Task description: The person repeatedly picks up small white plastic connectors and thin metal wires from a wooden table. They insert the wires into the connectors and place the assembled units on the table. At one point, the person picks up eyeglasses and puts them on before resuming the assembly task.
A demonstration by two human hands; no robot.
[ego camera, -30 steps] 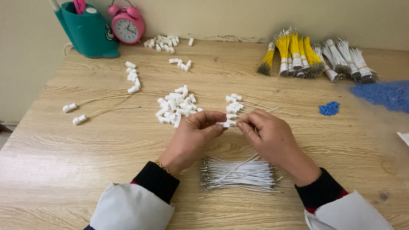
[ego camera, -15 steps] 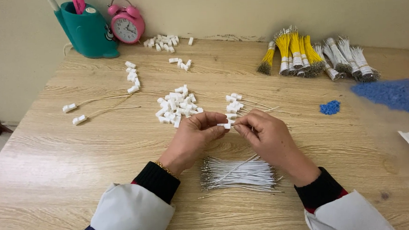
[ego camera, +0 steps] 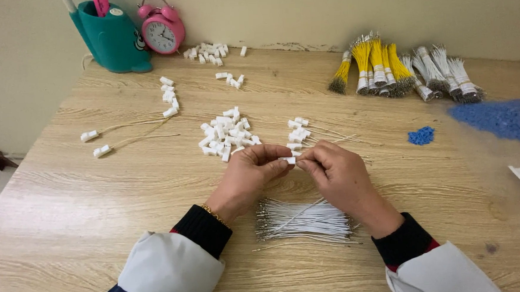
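Nearest the front edge of the table [ego camera: 69,245], a loose bundle of white wires [ego camera: 302,221] lay between the person's forearms, their bare metal ends pointing left. Just beyond it the two hands met over the middle of the table. The left hand [ego camera: 247,176] had its fingertips pinched on a small white connector [ego camera: 288,160], and the right hand [ego camera: 338,174] was closed at the same spot, thumb and forefinger pressed together at the connector's other side, apparently on a thin wire, though the wire itself was too fine to make out.

To do this step well, the connector probably needed holding square and still in the left hand while the right fed the wire end straight in; a slanted push would likely bend the tip.

Just beyond the hands sat a pile of connectors [ego camera: 224,135] and, to its right, a few wired ones [ego camera: 298,132]. Two more wired pieces [ego camera: 94,143] lay toward the left edge. Further right were blue beads [ego camera: 496,120]. Along the back edge stood a teal holder [ego camera: 112,38], a pink clock [ego camera: 162,29], and yellow and white wire bundles [ego camera: 404,70].
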